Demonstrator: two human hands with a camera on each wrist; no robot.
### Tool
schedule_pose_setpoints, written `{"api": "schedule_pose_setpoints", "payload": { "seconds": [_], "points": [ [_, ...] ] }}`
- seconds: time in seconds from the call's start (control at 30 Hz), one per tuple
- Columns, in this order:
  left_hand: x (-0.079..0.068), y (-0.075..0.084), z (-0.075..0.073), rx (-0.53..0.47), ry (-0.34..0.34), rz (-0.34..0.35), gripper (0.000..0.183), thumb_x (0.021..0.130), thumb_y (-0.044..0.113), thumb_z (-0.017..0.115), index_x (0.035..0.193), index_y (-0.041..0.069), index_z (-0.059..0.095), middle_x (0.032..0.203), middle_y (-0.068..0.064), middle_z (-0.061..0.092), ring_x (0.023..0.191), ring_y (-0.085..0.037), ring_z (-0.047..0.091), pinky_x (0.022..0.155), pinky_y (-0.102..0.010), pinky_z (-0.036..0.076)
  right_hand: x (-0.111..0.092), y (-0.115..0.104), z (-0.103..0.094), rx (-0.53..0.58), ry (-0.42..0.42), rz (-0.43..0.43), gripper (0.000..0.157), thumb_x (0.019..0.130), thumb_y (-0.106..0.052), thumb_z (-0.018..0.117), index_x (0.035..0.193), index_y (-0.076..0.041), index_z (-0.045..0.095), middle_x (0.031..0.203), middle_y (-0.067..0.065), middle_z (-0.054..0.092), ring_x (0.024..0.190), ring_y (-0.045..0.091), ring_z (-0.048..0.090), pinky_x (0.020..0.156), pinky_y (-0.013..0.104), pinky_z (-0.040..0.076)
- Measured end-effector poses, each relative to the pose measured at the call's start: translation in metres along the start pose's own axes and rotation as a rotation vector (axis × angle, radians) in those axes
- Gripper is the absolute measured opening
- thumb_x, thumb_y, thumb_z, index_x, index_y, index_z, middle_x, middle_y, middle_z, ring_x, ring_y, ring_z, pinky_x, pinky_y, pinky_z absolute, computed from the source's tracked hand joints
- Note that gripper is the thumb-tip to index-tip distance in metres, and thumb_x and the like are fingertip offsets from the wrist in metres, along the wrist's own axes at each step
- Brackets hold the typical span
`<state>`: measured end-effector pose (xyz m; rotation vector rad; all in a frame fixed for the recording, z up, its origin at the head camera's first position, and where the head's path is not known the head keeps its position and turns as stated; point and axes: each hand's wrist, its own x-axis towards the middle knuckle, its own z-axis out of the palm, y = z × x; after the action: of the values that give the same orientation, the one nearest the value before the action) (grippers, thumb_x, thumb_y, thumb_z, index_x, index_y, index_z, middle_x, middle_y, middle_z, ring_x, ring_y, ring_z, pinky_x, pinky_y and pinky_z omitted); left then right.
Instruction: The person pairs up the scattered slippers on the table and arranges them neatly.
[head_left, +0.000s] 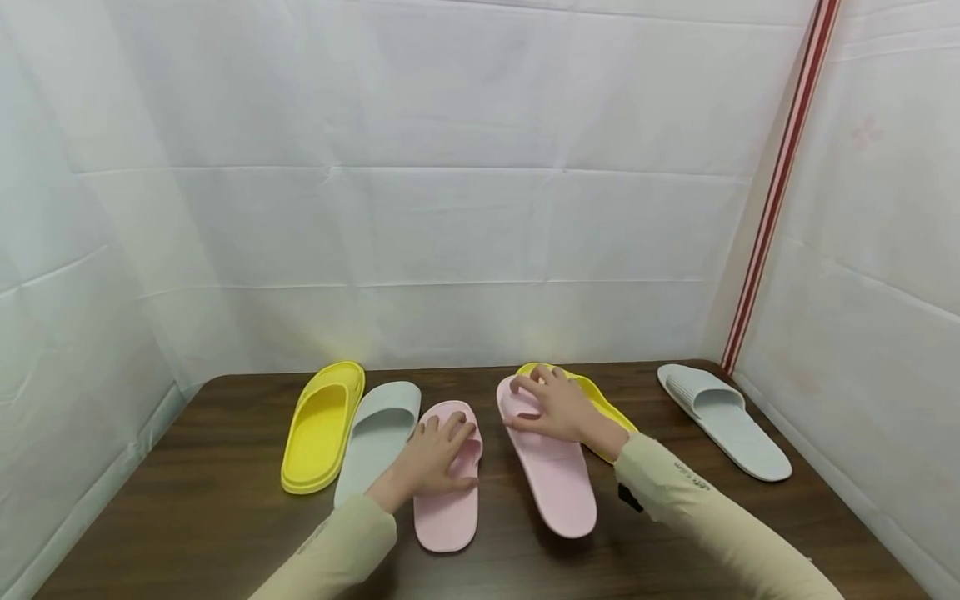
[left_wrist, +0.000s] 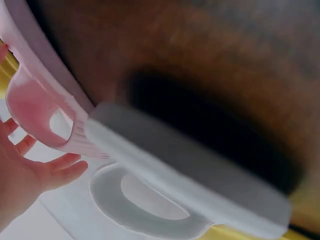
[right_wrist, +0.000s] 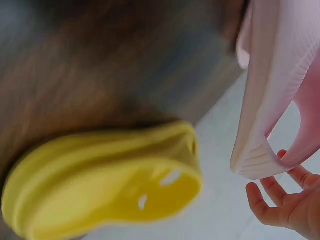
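Note:
My left hand (head_left: 433, 460) spreads its fingers over the strap of a pink slipper (head_left: 446, 527) lying toe-away on the table. In the left wrist view the fingers (left_wrist: 67, 174) of that hand stand splayed beside the strap. A second pink slipper (head_left: 564, 493) slants to its right, a shadow showing beneath its heel. My right hand (head_left: 561, 410) holds it by the strap, thumb at one side and fingers curled over the front. In the right wrist view, fingertips (right_wrist: 270, 187) reach the strap edge; the thumb is hidden there.
A yellow slipper (head_left: 315, 442) and a pale grey slipper (head_left: 371, 450) stand left of the left hand. Another yellow slipper (head_left: 611, 412) lies partly behind the right hand and sleeve. A pale grey slipper (head_left: 738, 433) sits at the right table edge. White sheeting (head_left: 450, 225) surrounds the dark wooden table (head_left: 187, 500).

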<state>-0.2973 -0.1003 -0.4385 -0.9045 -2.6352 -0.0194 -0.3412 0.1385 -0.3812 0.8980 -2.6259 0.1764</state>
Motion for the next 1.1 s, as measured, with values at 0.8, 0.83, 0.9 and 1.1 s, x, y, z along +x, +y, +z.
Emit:
{"api": "schedule_pose_setpoints", "payload": {
  "seconds": [0.8,0.83,0.9,1.1],
  "points": [
    [-0.018,0.011,-0.015,-0.06,-0.045,0.019,0.08,0.075,0.058,0.055,0.138,0.016,0.029,0.135,-0.015,0.036,0.116,-0.034,0.042,0.082,-0.049,0.042,-0.028,-0.016,0.031,0.13,-0.161,0.047,0.05,0.079,-0.062,0.05,0.115,-0.027,0.048,0.106,0.002,0.048,0.099,0.023,0.045,0.082,0.043,0.038],
    [-0.021,0.012,-0.017,-0.07,-0.046,0.018,0.08,0.076,0.057,0.055,0.139,0.017,0.028,0.136,-0.015,0.035,0.118,-0.034,0.041,0.083,-0.05,0.041,-0.033,-0.016,0.028,0.128,-0.147,0.025,0.05,0.079,-0.06,0.051,0.116,-0.027,0.049,0.108,0.002,0.048,0.102,0.023,0.045,0.081,0.044,0.039],
    [-0.028,0.015,-0.021,-0.078,-0.038,0.03,0.078,0.077,0.056,0.055,0.14,0.018,0.028,0.137,-0.015,0.034,0.12,-0.035,0.039,0.084,-0.05,0.041,-0.046,-0.016,0.02,0.109,-0.122,-0.024,0.049,0.079,-0.057,0.054,0.117,-0.026,0.049,0.113,0.003,0.047,0.106,0.024,0.044,0.08,0.046,0.04],
    [-0.052,0.027,-0.033,0.002,0.017,0.114,0.073,0.076,0.055,0.057,0.137,0.022,0.035,0.131,-0.012,0.041,0.115,-0.036,0.045,0.082,-0.048,0.042,-0.092,-0.021,0.006,0.007,-0.138,-0.194,0.057,0.081,-0.057,0.05,0.127,-0.025,0.044,0.127,0.005,0.044,0.112,0.025,0.042,0.081,0.048,0.038]
  ]
}}
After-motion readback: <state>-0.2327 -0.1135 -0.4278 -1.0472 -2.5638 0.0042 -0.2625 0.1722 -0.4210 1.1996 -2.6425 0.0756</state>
